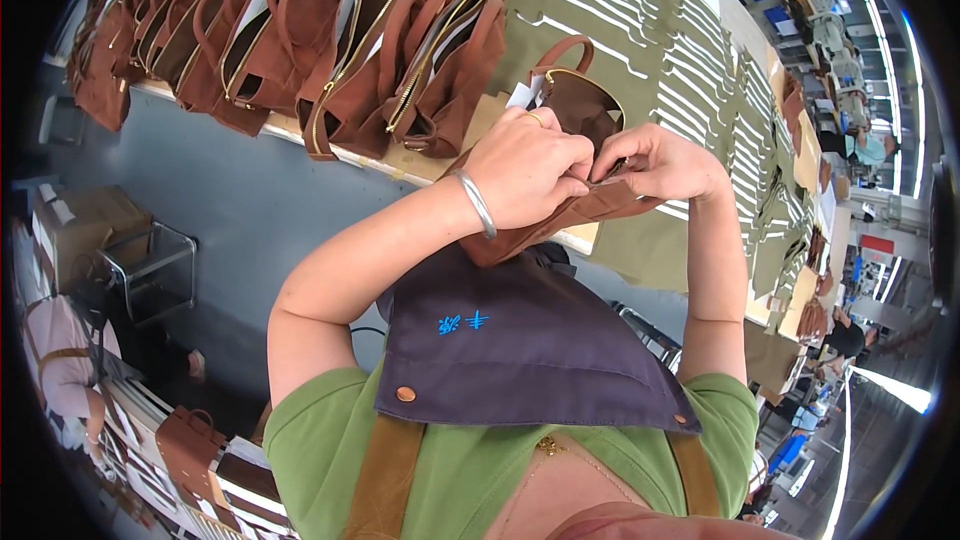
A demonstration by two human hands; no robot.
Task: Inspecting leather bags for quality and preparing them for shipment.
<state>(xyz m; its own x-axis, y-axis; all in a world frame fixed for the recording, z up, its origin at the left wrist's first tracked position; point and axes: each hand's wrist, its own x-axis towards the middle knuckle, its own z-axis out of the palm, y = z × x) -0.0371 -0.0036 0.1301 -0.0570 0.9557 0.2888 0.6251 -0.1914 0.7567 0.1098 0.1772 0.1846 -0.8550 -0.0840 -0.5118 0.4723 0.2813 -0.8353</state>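
Note:
A brown handbag (592, 208) with a gold zip along its opening lies at the table's near edge, in front of my chest. Its top gapes open, with a looped handle (567, 44) standing at the far side and a white tag (520, 95) beside it. My left hand (535, 162), wearing a ring and a silver bangle, is closed on the bag's near rim. Close beside it, my right hand (660, 165) pinches the same rim between thumb and fingers. A small dark piece shows at the right fingertips, too small to name. The bag's inside is partly hidden by my hands.
Several brown handbags (345, 70) stand packed along the table on the left. Olive green material with white strips (600, 20) covers the table to the right. A metal-framed stool (150, 265), a cardboard box (90, 225) and a person (65, 350) are at the left.

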